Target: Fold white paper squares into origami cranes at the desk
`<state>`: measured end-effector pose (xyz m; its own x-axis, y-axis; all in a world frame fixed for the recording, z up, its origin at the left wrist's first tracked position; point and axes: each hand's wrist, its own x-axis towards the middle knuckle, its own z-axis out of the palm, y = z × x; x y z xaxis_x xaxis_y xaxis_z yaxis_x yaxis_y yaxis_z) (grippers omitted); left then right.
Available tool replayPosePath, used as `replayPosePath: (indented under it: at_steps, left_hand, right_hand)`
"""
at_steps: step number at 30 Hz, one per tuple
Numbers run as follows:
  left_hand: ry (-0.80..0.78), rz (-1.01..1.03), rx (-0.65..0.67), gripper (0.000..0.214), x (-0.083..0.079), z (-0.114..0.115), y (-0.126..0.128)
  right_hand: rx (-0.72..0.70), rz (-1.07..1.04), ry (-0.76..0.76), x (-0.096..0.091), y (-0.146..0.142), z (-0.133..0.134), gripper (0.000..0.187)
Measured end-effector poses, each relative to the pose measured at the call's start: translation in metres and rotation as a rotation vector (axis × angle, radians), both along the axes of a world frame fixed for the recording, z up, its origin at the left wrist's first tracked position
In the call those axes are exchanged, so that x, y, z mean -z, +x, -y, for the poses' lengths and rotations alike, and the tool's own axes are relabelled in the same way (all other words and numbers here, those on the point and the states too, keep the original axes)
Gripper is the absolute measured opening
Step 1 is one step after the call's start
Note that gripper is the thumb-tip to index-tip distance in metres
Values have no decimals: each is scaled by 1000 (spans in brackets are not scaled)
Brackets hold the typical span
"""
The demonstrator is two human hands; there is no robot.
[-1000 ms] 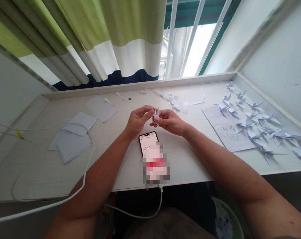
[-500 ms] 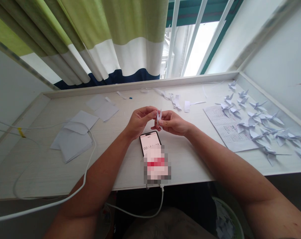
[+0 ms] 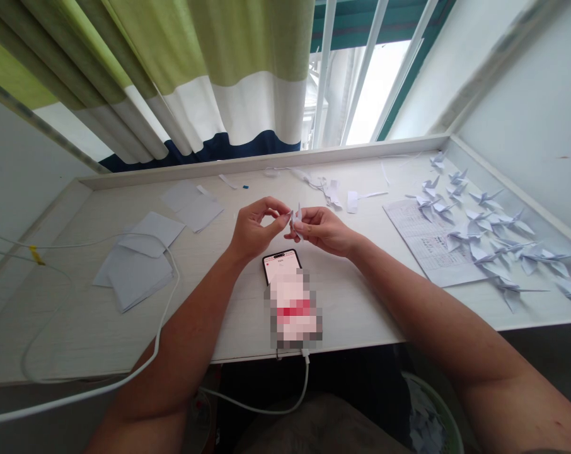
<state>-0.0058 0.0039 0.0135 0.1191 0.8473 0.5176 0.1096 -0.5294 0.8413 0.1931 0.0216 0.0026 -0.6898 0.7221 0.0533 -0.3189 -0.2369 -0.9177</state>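
Head cam, hands (image 3: 324,229) w/ folded paper (image 3: 299,214), wht desk (image 3: 356,315), curtain (image 3: 261,50)

Inspection of the wearer's person. Hands: 2, left hand (image 3: 259,230) and right hand (image 3: 321,230), both bare. Wrists: 2, both uncovered. Arms: 2, left arm (image 3: 193,331) and right arm (image 3: 420,309), bare along their full visible length; each is slim at the wrist and broadens evenly through the forearm to a crease at the elbow. The right arm bears small spots towards the picture's lower right corner. Clothing: a grey-brown garment (image 3: 323,425) at bottom centre, matte and softly rounded. Beyond it, near-black fabric (image 3: 361,378); shadow hides its cut and seams.
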Motion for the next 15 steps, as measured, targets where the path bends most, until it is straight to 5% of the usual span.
replayPosePath:
  at_steps: [15]
  left_hand:
    - [101, -185, -124, 13, -1, -2, -4]
  right_hand:
    - [313, 52, 264, 2, -9, -1, 36]
